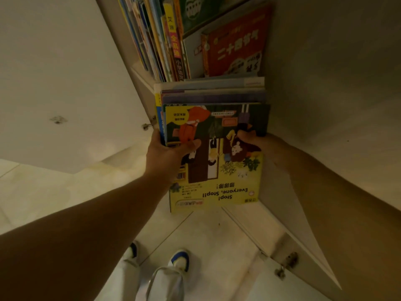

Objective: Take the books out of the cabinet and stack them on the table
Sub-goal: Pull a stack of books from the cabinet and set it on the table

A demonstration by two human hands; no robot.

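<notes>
Pale tiled floor (pixel 217 246) and an open white cabinet (pixel 143 83) in dim light, a pile of books (pixel 213 94) held at its front.

The cabinet door (pixel 60 83) stands open on the left; inside, a row of upright books (pixel 160 40) fills the shelf, with a red book (pixel 236 42) leaning beside them. The pile sits flat between both hands, a yellow book (pixel 217 161) reading "Everyone, Stop!" on top. The left hand (pixel 167 157) grips the pile's left edge, thumb on the cover; the right hand (pixel 258 142) grips the right edge. Two white and blue shoes (pixel 180 259) stand on the floor below.
</notes>
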